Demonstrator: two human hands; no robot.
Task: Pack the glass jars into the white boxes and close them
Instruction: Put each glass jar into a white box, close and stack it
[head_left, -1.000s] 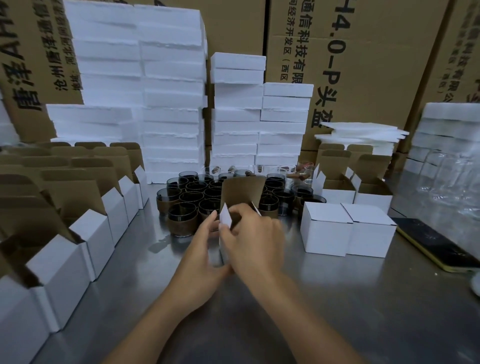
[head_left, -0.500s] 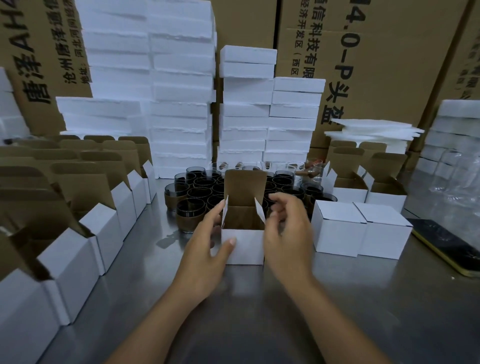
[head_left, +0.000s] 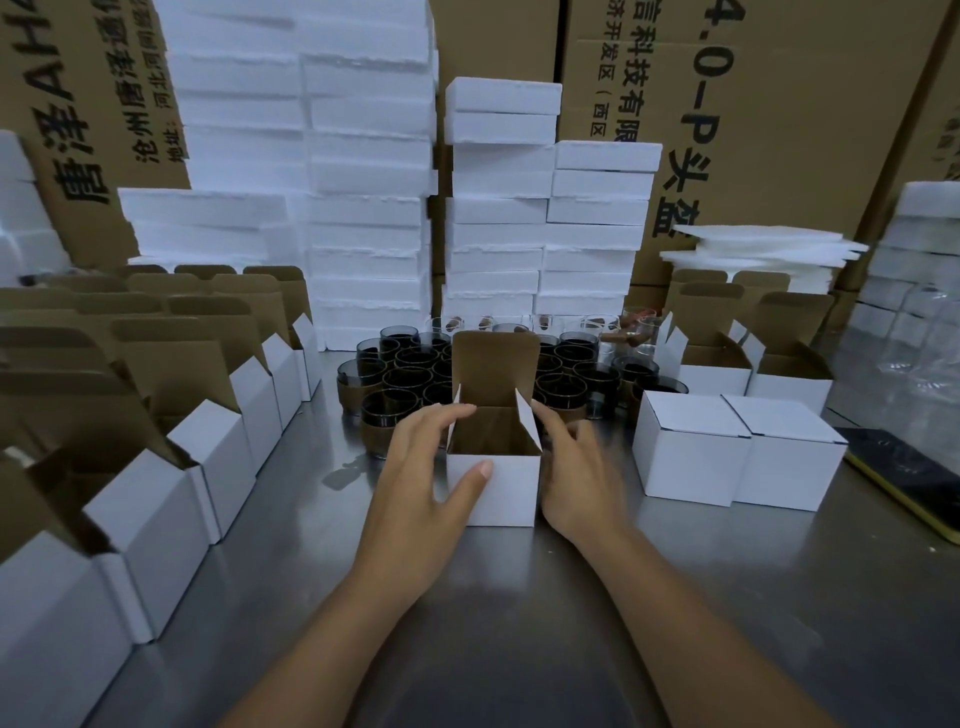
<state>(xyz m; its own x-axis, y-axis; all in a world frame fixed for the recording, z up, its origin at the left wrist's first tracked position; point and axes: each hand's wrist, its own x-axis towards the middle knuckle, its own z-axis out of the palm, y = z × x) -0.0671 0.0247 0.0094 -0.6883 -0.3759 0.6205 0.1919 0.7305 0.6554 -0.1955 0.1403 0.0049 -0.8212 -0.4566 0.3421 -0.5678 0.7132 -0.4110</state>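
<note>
Now the open white cardboard box with a brown inside (head_left: 491, 488) stands, seemingly empty, on the steel table (head_left: 519, 649) just in front of the cluster of dark glass jars with brown bands (head_left: 392, 410); the left hand (head_left: 421, 483) wraps its front-left corner, thumb on the front face, while the right hand (head_left: 576, 478) lies loosely spread by the right wall, holding nothing. Best keep that left grip firm and lower the nearest jar straight down between the raised flaps, so glass never knocks glass
</note>
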